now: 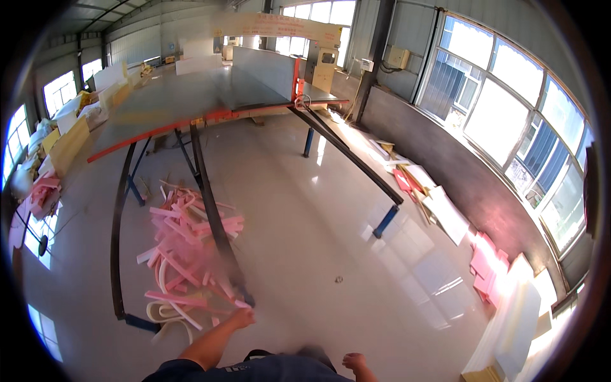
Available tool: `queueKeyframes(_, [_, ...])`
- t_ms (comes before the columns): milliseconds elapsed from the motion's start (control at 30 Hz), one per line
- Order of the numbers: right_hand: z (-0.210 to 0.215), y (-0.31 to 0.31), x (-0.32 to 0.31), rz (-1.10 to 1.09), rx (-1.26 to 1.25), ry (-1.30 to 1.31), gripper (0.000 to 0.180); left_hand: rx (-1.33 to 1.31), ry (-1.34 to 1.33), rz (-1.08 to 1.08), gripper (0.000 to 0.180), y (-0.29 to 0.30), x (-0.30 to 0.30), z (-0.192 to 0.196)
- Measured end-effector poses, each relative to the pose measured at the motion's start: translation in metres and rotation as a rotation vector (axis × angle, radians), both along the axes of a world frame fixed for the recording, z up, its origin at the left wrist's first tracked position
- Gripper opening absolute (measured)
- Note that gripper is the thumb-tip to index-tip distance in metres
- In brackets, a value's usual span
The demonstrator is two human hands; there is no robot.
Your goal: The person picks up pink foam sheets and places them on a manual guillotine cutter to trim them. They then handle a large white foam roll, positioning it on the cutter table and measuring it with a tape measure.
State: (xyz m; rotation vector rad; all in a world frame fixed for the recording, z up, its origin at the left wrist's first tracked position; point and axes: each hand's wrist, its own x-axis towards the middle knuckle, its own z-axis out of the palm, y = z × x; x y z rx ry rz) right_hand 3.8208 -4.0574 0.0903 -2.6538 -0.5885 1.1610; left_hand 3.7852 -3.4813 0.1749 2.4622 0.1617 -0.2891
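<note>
My left hand [242, 317] is low in the picture, its fingers curled, beside the near end of a black metal rail [214, 223]. Several pink foam strips [175, 248] lie tangled in a pile on the floor beyond it. One pink strip end shows right at the fingers, but whether they grip it is hidden. Pale curled strips [167, 312] lie at the near side of the pile. My right hand [354, 361] hangs at the lower edge, fingers closed, with nothing visible in it.
A long red-edged table [178, 95] stands ahead, with a grey upright block [264, 73] on it. Another rail [350, 156] slopes down at the right on blue legs. Foam sheets [509, 325] and pink pieces [489, 267] lie along the right wall. Foam boards [70, 143] line the left.
</note>
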Motion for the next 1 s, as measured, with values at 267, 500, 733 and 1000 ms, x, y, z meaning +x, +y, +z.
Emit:
queueKeyframes(267, [-0.035,0.043,0.294,0.372,-0.211,-0.107,0.024,0.021,-0.160,-0.026,0.032,0.046,0.272,-0.001])
queueKeyframes(500, [-0.019,0.125,0.546,0.397,-0.337,-0.095,0.022,0.262,0.361,0.103,0.032,0.147,0.247,-0.006])
queueKeyframes(733, [-0.019,0.253,0.808,-0.425,0.409,0.160,0.017,0.365,0.920,-0.002,0.034,0.224,0.298,-0.033])
queueKeyframes(1000, [0.026,0.425,0.946,-0.604,0.296,0.305,0.020,0.377,0.514,0.000,0.031,0.372,0.577,-0.077])
